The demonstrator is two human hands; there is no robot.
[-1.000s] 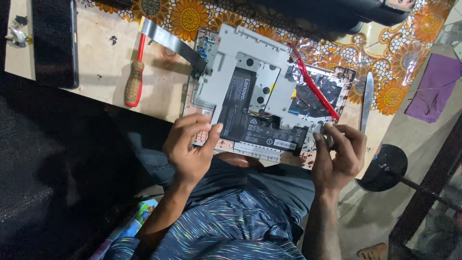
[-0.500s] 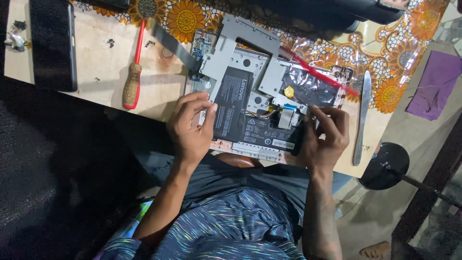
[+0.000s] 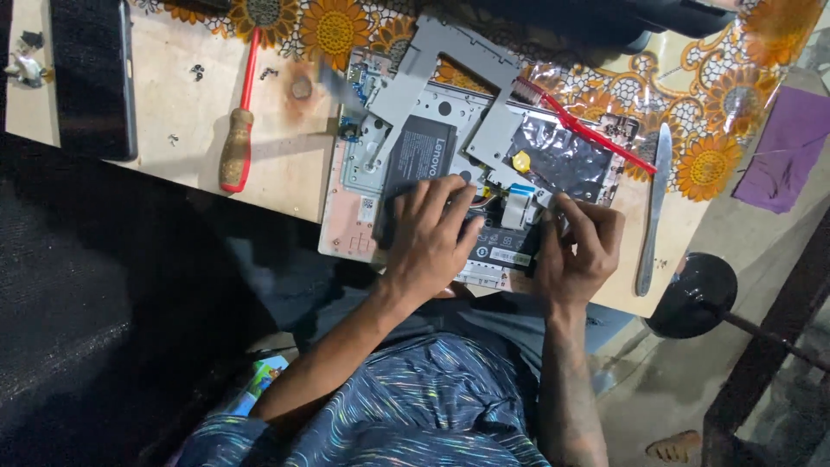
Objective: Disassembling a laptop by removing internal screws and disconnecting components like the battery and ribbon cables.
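Head view: table (image 3: 277,164) fills the upper frame, a flowered cloth (image 3: 735,78) at upper right. An opened laptop (image 3: 450,173) lies at centre, long axis running left to right. Left hand (image 3: 428,238) rests flat, fingers spread, on the black battery (image 3: 415,169), holding nothing. Right hand (image 3: 579,251), just to its right, pinches at the board edge; what it grips cannot be told. Screwdriver (image 3: 238,130) lies well left; a knife (image 3: 653,207) lies right.

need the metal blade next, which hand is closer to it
Right. The right hand rests on the opened laptop at its right end, just beside the metal blade. The left hand lies flat on the black battery, farther away.
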